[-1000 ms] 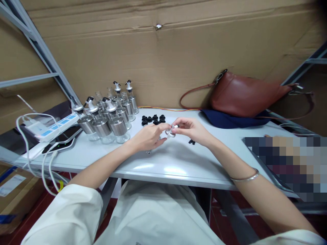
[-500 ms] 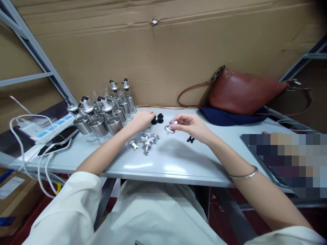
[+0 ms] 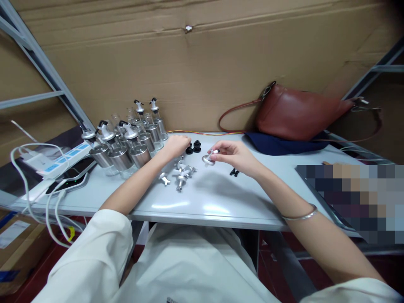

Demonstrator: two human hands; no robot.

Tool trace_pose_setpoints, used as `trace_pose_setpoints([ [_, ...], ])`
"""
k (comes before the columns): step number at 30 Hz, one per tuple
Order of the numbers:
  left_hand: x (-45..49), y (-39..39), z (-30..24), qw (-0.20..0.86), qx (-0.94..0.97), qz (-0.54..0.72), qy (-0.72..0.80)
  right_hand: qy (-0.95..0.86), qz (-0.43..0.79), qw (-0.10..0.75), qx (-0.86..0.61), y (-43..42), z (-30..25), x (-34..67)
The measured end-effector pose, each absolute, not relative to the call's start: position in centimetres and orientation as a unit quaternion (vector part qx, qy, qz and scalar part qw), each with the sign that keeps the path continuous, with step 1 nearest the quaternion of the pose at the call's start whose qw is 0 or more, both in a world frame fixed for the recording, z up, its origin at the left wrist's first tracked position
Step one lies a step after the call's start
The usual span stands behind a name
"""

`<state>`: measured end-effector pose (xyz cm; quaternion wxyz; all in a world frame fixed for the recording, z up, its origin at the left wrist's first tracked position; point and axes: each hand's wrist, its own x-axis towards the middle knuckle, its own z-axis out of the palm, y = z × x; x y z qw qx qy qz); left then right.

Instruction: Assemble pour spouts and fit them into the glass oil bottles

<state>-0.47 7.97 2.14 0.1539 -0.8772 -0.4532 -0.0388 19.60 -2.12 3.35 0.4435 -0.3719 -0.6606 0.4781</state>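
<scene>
My right hand (image 3: 235, 155) is above the table, pinching a silver pourer spout (image 3: 208, 160) with a broad round cap between thumb and fingers. Further left, my left hand (image 3: 178, 145) rests low with its fingers curled against a black rubber stopper (image 3: 189, 149); the fingertips are partly hidden. Beside that stopper stand more black ribbed stoppers (image 3: 197, 147), stacked close together. Several loose silver pourer spouts (image 3: 181, 176) lie in a heap nearer to me, below my left wrist. To the right, under my right hand, are several small black caps (image 3: 234, 172).
Glass-and-steel oil bottles (image 3: 120, 158), some topped with spouts, crowd the table's left side. Beyond them lie a white power strip (image 3: 65, 158) and cables. A brown handbag (image 3: 303, 111) rests on dark blue cloth (image 3: 284, 146) at the back right. Cardboard (image 3: 205, 75) walls the rear.
My left hand's fingers have curled in more tightly at the black stopper. My right hand keeps hold of the pourer spout in nearly the same place. The whole view has shifted slightly.
</scene>
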Motion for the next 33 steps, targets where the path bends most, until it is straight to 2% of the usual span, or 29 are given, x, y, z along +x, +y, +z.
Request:
trace_pose_setpoints([
  [16,-0.9,6.7,1.9,0.144,-0.877,-0.080,-0.450,-0.667,0.481,0.432,-0.370,-2.3,3.4,19.5],
  [26,-3.0,2.1,1.5,0.093,-0.848,-0.201,-0.481,-0.675,0.473,0.428,-0.370,-2.3,3.7,19.8],
  [33,-1.5,0.3,1.0,0.081,-0.879,-0.247,-0.399,-0.697,0.460,0.407,-0.370,-2.4,3.8,19.7],
])
